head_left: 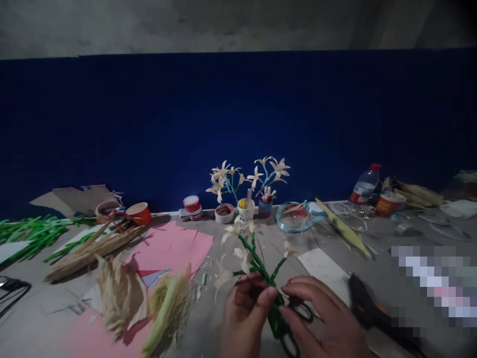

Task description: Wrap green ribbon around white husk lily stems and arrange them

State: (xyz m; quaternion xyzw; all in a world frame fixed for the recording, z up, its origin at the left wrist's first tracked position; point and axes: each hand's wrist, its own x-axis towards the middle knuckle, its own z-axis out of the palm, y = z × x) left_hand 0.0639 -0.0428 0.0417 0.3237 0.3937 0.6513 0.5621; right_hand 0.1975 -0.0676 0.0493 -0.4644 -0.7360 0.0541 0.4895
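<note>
Our left hand (pixel 244 311) and right hand (pixel 322 318) both pinch the base of the green stem (pixel 257 258), leaving its pale flowers (pixel 242 254) free toward 12 o'clock; scissors (pixel 298 313) lie just beneath at 6 o'clock, glue gun (pixel 363 301) near at 3, seemingly within reach

masked patch (pixel 434 283) right of flower sprig (pixel 257 258): unreadable | scissors (pixel 291 344) under sprig: partly hidden by right hand (pixel 320 318) | left hand (pixel 244 313) below sprig: wrist cut off at bottom edge
</note>
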